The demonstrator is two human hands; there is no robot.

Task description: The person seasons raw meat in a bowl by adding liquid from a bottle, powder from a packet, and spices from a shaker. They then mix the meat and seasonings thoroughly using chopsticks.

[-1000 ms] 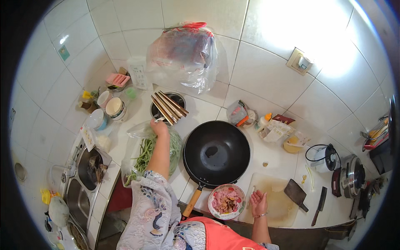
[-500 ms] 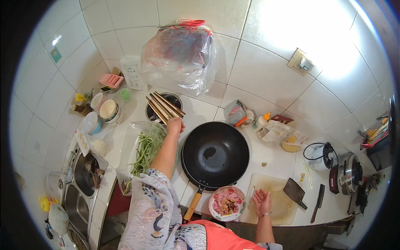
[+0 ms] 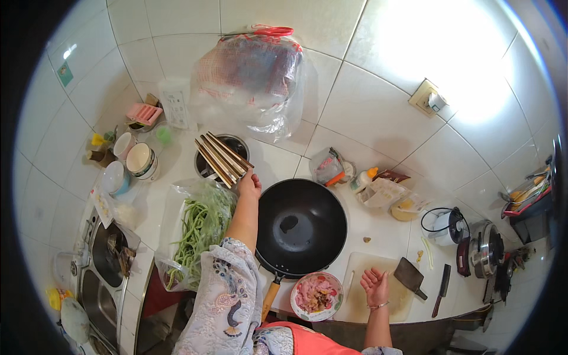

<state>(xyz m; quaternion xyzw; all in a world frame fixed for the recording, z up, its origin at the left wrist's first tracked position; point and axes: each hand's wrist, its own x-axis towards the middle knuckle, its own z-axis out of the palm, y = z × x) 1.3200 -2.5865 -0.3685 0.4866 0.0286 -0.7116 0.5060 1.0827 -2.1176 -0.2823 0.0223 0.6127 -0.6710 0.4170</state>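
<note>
Several brown and pale chopsticks slant over a round dark metal container at the back. My left hand is at their near right ends, its fingers closed on them; how many it grips is hidden. Beside that forearm lies an open clear plastic bag of green beans. A black wok with a wooden handle sits to the right of that arm, a dark wet patch in its bottom. My right hand holds nothing, palm up and fingers spread, above a pale cutting board. Left of it is a patterned bowl of raw sliced meat.
A cleaver lies over the board's right edge, and a knife farther right. Bowls and a double sink are left. Bottles and packets line the back wall. A kettle-like appliance stands right.
The whole view has shifted slightly. Relative to the chopsticks, my left hand has moved a little right, toward their ends. My right hand stays open over the board.
</note>
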